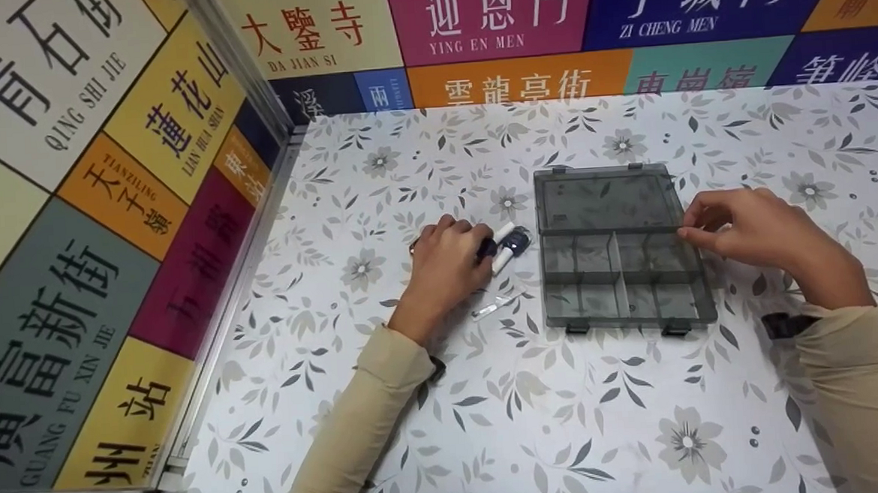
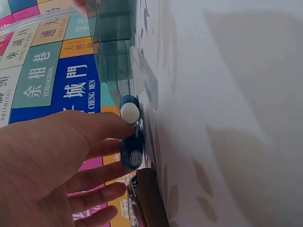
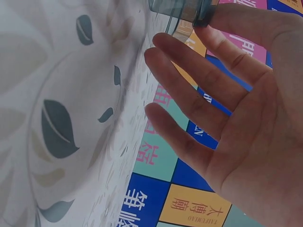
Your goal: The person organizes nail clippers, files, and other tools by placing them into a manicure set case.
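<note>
My left hand (image 1: 451,253) is low over the table, thumb and index finger pinching a small dark blue piece (image 2: 132,150) with a pale mark on its end. Its other fingers spread loosely. Right beside it lies a similar dark blue piece (image 1: 516,240) with a white cylindrical part (image 1: 501,260). A dark brown object (image 2: 152,198) with a shiny edge sits by the lower fingers, mostly hidden from the head view. On the right, my right hand (image 1: 754,230) pinches the right edge of a translucent grey compartment box (image 1: 622,297) between thumb and index finger, other fingers extended.
A small clear plastic packet (image 1: 496,306) lies between the left hand and the box. The table is covered with a floral cloth (image 1: 539,429). Colourful panels with printed characters stand along the back (image 1: 491,18) and left (image 1: 111,294).
</note>
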Demonstrator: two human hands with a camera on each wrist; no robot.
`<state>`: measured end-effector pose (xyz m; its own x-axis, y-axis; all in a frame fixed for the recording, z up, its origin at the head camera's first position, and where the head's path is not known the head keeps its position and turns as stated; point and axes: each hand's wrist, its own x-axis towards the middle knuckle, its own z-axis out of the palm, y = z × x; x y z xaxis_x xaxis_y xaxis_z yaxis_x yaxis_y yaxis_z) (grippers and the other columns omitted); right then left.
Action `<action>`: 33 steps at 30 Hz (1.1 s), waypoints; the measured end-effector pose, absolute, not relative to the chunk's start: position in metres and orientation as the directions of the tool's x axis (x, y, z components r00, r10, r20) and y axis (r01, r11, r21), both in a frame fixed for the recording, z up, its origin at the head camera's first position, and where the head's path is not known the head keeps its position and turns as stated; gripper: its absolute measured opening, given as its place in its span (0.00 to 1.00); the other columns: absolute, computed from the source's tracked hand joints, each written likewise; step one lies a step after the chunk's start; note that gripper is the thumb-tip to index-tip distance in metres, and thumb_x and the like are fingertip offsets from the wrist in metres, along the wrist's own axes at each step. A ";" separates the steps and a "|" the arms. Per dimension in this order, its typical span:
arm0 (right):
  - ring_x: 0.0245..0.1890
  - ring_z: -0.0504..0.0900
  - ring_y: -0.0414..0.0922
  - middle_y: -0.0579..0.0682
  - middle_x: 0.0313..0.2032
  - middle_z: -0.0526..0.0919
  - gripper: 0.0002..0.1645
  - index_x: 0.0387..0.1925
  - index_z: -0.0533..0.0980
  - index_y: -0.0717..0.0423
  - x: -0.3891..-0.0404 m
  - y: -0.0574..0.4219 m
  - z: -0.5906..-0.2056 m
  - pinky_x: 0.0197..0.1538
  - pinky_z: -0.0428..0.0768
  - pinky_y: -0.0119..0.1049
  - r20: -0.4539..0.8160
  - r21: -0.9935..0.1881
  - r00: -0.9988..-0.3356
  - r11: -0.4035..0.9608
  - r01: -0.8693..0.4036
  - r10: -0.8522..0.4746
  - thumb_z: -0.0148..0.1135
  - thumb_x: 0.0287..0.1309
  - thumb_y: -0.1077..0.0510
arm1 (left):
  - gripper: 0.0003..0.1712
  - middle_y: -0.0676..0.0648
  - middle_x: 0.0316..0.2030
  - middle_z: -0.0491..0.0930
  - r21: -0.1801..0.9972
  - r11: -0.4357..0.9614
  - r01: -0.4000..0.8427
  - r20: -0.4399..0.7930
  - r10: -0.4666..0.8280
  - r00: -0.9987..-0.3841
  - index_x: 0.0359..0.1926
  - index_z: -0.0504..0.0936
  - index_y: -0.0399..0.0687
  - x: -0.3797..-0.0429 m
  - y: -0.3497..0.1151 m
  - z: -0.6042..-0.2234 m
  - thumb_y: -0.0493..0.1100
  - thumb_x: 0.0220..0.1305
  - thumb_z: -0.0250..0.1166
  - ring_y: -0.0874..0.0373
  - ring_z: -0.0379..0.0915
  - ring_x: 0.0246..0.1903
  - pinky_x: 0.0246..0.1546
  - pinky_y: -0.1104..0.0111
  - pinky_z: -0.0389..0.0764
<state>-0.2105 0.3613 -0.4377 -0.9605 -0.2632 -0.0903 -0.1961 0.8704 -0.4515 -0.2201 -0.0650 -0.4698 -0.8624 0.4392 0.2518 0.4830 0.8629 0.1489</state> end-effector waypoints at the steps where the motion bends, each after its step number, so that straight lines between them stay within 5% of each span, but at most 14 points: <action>1: 0.48 0.90 0.55 0.51 0.47 0.93 0.09 0.42 0.84 0.43 -0.210 0.361 -0.438 0.41 0.79 0.47 -0.089 -0.451 -0.960 0.871 -0.198 -0.264 0.68 0.74 0.44 | 0.13 0.46 0.43 0.89 0.153 0.862 0.483 0.265 0.435 -0.860 0.51 0.88 0.51 -0.220 -0.065 -0.470 0.47 0.67 0.71 0.46 0.81 0.46 0.51 0.50 0.83; 10: 0.59 0.87 0.63 0.56 0.52 0.92 0.09 0.41 0.82 0.46 -0.210 0.362 -0.437 0.49 0.81 0.55 -0.097 -0.504 -0.954 0.840 -0.200 -0.285 0.66 0.76 0.47 | 0.13 0.48 0.42 0.87 0.238 0.845 0.478 0.308 0.401 -0.862 0.51 0.89 0.51 -0.220 -0.063 -0.468 0.44 0.67 0.72 0.47 0.84 0.40 0.41 0.52 0.87; 18: 0.59 0.87 0.67 0.64 0.56 0.90 0.05 0.42 0.80 0.49 -0.212 0.363 -0.437 0.44 0.80 0.47 -0.125 -0.526 -0.945 0.828 -0.195 -0.302 0.64 0.77 0.53 | 0.16 0.48 0.48 0.88 0.275 0.841 0.466 0.324 0.375 -0.869 0.55 0.88 0.52 -0.219 -0.060 -0.463 0.45 0.68 0.71 0.50 0.85 0.46 0.42 0.55 0.89; 33: 0.62 0.85 0.68 0.60 0.57 0.90 0.04 0.42 0.80 0.49 -0.210 0.363 -0.439 0.54 0.83 0.58 -0.124 -0.541 -0.947 0.820 -0.186 -0.297 0.63 0.77 0.54 | 0.16 0.49 0.49 0.88 0.369 0.750 0.550 0.383 0.416 -0.824 0.57 0.88 0.51 -0.209 -0.048 -0.455 0.43 0.69 0.71 0.54 0.84 0.45 0.44 0.61 0.88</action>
<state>-0.2103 0.3627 -0.4390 -0.9467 -0.2972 -0.1245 -0.1863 0.8200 -0.5412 -0.2091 -0.0483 -0.4546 -0.8245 0.4162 0.3835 0.5498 0.7495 0.3687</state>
